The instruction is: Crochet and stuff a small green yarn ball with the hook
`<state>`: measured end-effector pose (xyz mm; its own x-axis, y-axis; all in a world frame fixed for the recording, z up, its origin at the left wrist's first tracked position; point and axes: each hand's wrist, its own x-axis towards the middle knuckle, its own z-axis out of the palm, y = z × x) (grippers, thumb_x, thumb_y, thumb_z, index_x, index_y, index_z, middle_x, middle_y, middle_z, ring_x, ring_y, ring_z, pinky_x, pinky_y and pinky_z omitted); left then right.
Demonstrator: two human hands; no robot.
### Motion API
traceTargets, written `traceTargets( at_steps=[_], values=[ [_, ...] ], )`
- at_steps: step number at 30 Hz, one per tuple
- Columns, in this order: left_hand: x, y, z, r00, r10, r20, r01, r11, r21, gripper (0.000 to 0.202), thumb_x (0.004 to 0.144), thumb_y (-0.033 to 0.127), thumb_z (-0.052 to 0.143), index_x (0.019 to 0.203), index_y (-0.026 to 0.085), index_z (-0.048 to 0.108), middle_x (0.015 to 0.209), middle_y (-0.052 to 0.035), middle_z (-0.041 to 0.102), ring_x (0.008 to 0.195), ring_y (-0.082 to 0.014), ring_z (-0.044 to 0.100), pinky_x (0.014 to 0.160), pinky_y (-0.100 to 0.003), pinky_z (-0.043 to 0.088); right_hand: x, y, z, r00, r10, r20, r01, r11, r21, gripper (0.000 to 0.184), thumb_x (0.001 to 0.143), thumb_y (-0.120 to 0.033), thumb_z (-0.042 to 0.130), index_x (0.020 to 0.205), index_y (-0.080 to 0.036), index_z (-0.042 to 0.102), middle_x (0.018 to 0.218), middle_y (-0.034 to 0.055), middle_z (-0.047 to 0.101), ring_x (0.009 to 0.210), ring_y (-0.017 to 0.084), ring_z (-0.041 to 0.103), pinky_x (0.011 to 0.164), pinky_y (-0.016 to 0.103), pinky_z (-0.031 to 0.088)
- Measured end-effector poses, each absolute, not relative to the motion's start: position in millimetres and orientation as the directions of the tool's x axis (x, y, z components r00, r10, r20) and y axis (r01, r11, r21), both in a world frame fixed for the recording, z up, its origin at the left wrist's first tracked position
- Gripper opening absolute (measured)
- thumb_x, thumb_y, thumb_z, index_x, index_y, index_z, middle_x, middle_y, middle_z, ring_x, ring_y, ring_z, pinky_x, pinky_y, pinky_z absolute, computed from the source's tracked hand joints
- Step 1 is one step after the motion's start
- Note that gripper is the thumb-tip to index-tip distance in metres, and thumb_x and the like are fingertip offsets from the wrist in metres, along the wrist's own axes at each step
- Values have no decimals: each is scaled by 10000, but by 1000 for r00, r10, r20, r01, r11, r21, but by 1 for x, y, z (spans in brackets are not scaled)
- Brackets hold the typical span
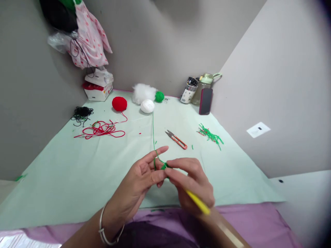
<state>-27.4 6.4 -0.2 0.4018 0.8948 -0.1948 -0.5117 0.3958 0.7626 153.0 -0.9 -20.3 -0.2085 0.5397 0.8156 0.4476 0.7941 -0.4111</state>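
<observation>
I've got left hand (141, 179) pinching small green yarn piece (164, 166) above table (113, 158), index extended, green strand (153, 130) across it; right hand (195, 181), fingers closed round yellow handle (198, 202), tips at piece.

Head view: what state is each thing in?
Left hand: pinching green yarnwork
Right hand: gripping yellow tool
Green yarnwork: partly hidden
Snips: lying, blades apart
Red ball: wound, strand trailing
Loose red yarn: looped, tangled
White ball: wound
Green ball: wound
Black yarn: heaped
Fluff: heaped
Phone: upright, screen dark
Bottle: upright, lid on

Green yarn ball (159, 96), snips (178, 140) on cloth (77, 172)
</observation>
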Motion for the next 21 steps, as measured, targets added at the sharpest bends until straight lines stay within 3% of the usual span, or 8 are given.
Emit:
traceTargets(
  at_steps=[3,5,8,12,17,21],
  values=[
    [-34,9,3,399,900,-178,-491,374,787,530,809,292,885,1327,272,771,838,17,592,749,-124,499,733,-268,420,153,1,-11,-43,748,662,126,661,-740,243,1050,-186,599,1150,-283,798,977,74,805,859,232,730,730,392,614],
    [-37,9,3,378,912,-161,-478,341,810,482,812,304,868,1287,263,797,836,10,581,775,-141,496,773,-288,425,153,3,-6,14,832,555,-45,555,-831,194,1049,-234,622,1040,-268,813,888,58,794,774,212,710,706,376,602],
    [-37,7,-1,349,927,-137,-438,291,851,435,831,317,847,1263,290,811,875,-3,577,830,-166,507,818,-310,436,151,7,-7,-10,887,463,-189,453,-871,159,1031,-293,670,978,-269,818,872,48,794,762,200,703,734,366,598],
    [-30,4,-6,336,936,-108,-371,236,898,424,866,323,849,1286,341,788,926,-5,605,913,-180,533,872,-310,447,146,9,-14,-57,882,468,-162,455,-876,131,1014,-303,706,1012,-288,836,943,55,810,935,222,732,844,379,597],
    [-26,4,-4,305,948,-89,-460,229,858,508,884,263,819,1379,343,731,983,-5,644,946,-172,580,942,-323,474,145,9,-15,-49,887,460,-180,445,-877,152,1028,-305,681,1022,-283,831,907,48,796,857,209,736,777,364,616],
    [-29,6,-1,384,919,-86,-524,294,799,514,849,198,793,1351,299,755,906,0,642,790,-136,554,783,-281,501,151,11,-11,-59,912,406,-257,380,-889,149,1017,-318,694,983,-251,822,858,38,760,732,179,726,715,342,617]
  ],
)
